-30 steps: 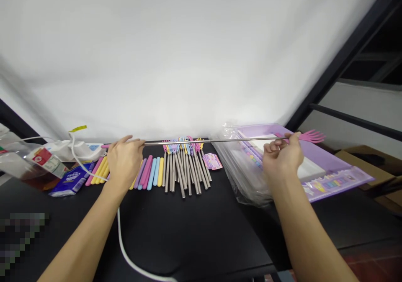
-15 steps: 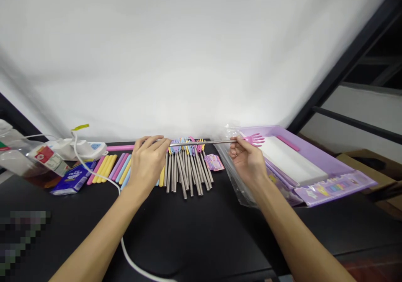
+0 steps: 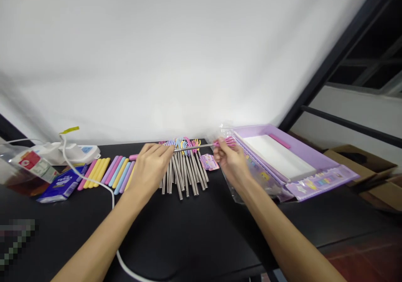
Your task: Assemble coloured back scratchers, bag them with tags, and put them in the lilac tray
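Note:
A telescopic back scratcher [image 3: 201, 147] with a metal rod is held level between my two hands above the table. My left hand [image 3: 153, 165] is closed around its left part, where a bit of pink handle sticks out to the left. My right hand [image 3: 231, 158] pinches the other end at the pink claw head, which my fingers partly cover. Below the rod lies a bunch of metal back scratcher rods [image 3: 185, 175] with coloured claw heads toward the wall. Left of them is a row of coloured handles [image 3: 102, 173], partly behind my left hand.
At the right stands an open purple box [image 3: 323, 185] with a white insert and a pink handle, beside clear plastic wrap [image 3: 232, 190]. A small purple card [image 3: 209, 162] lies near the rods. Left are a blue packet [image 3: 63, 183], a bottle [image 3: 25, 169], a power strip [image 3: 84, 152] and a white cable [image 3: 116, 240].
My hands have come closer together and the rod between them is shorter. The pink handle juts out less on the left. The view has shifted slightly.

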### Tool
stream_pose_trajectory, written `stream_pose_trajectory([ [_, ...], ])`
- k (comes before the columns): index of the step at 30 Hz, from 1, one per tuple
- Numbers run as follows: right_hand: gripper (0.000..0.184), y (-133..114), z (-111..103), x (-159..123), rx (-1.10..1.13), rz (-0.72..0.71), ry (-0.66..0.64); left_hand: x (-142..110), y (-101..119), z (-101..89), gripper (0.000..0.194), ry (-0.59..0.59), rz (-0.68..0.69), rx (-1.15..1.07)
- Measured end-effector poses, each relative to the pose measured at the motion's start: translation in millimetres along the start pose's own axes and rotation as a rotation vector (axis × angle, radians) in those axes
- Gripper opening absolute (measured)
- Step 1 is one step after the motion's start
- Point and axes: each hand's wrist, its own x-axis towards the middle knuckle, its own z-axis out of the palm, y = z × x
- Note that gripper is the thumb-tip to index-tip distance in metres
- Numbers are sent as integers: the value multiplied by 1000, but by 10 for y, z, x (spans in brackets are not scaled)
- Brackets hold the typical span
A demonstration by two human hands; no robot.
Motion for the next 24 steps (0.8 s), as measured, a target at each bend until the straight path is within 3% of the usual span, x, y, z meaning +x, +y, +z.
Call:
stream_pose_trajectory([
  [3, 37, 32, 58, -19, -28, -14, -55, 0, 41, 33, 16, 21, 5, -18],
  [7, 41, -93, -42, 78, 80, -104, 184, -14, -56, 30, 20, 7, 23, -3],
  [10, 41, -148, -124, 126, 118, -110, 232, 3, -86, 50, 21, 9, 60, 0],
  [16, 36, -17, -39, 39, 6, -10, -19, 101, 152, 128, 22, 6, 96, -37],
  [21, 32, -16, -12, -2, -27, -6, -81, 149, 371, 138, 17, -7, 77, -2],
  [24, 32, -10, -6, -43, -52, 89, -168, 145, 414, 135, 15, -18, 64, -7],
])
